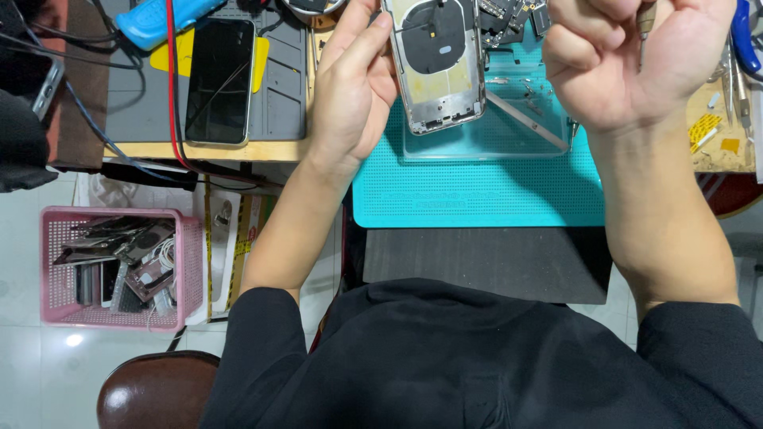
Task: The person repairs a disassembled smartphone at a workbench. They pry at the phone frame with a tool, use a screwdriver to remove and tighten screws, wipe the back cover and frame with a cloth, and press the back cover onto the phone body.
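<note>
My left hand (pixel 352 87) holds an opened phone housing (pixel 439 67) by its left edge, tilted up above a teal work mat (pixel 477 195). The housing shows a bare metal frame and a round black coil inside. My right hand (pixel 628 56) is closed in a fist to the right of the housing, with a thin metal tool (pixel 645 24) sticking out of it. Small screws and phone parts (pixel 517 16) lie on the mat behind the housing. A thin flat metal strip (pixel 528 119) rests on the mat below my right hand.
A dark phone (pixel 220 79) lies face up on a grey mat (pixel 286 103) at the left, with red and black cables beside it. A pink basket (pixel 119 266) of phone parts sits on the floor. Brown stool (pixel 155 389) at bottom left. Tweezers (pixel 735 75) lie at right.
</note>
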`<state>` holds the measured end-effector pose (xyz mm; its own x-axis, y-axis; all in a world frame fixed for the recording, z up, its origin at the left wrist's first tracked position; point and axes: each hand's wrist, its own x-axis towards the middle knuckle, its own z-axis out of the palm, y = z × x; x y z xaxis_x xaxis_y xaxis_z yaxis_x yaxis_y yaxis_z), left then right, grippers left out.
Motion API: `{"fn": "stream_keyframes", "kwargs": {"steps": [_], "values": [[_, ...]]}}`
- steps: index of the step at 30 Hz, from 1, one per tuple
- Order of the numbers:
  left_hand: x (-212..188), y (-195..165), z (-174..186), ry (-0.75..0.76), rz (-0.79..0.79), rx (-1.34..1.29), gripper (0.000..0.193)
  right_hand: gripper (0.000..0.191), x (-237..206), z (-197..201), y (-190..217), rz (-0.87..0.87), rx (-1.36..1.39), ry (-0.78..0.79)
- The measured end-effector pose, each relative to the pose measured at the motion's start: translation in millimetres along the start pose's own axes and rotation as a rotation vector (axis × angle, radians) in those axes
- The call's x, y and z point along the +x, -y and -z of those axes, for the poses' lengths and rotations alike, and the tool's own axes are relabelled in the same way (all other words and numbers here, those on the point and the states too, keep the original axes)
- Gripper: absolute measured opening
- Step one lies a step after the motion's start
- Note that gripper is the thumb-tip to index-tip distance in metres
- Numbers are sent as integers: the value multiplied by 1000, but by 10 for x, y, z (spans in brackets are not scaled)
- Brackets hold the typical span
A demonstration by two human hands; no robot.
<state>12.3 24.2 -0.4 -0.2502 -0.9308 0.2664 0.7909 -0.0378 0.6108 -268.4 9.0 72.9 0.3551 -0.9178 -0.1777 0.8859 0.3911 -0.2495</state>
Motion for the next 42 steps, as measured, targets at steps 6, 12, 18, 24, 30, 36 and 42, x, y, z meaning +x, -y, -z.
{"fn": "stream_keyframes", "kwargs": {"steps": [6, 12, 18, 24, 30, 36, 42], "values": [[23, 10, 12, 31, 7, -9, 30, 42, 26, 103, 57, 150, -215, 60], [19, 22, -62, 24, -25, 78, 27, 33, 56, 330, 191, 366, -617, 114], [-27, 37, -120, 21, -23, 211, 29, 24, 48, 432, 139, 583, -1159, 199], [19, 59, -56, 63, -8, 116, 30, 9, -33, 286, 9, 648, -1307, 317], [58, 59, 6, 53, 46, 83, 37, 6, -162, -61, -105, 827, -1651, 410], [59, 75, 31, 74, 51, 119, 34, 4, -256, -437, -210, 1137, -2154, 578], [46, 78, -1, 61, 61, 132, 33, 6, -273, -538, -299, 1072, -2305, 623]]}}
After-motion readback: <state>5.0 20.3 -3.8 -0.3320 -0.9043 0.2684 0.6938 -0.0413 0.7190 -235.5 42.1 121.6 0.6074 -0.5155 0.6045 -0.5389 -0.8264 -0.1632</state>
